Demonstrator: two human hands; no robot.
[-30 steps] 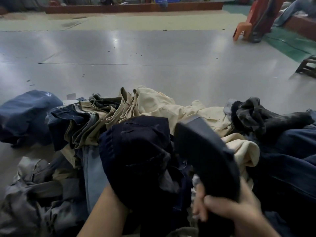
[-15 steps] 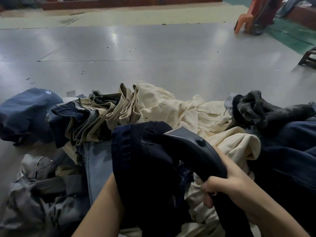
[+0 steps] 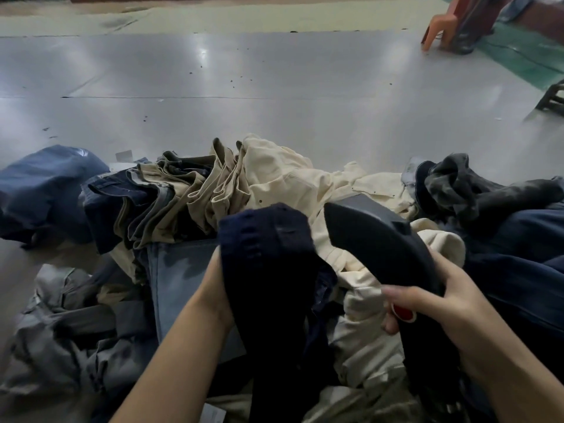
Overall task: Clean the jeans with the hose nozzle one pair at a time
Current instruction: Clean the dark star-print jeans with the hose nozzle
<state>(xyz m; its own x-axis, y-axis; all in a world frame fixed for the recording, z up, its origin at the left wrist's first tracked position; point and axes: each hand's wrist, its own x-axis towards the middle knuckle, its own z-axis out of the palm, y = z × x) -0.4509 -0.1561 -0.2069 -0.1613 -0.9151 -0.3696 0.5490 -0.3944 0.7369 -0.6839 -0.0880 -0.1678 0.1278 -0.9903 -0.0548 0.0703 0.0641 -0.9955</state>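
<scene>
Nozzle of the hose, clamped in the right hand, points its long axis up-left toward the dark navy jeans, just beside it, which the left hand holds bunched above the pile on the floor.

Garment workshop floor (heaped trousers, bare grey floor).

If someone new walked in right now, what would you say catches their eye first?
Front and centre, the left hand holds up dark navy jeans while the right hand grips a black nozzle with a red button. Behind them a heap of cream trousers stands out against the shiny grey floor.
</scene>
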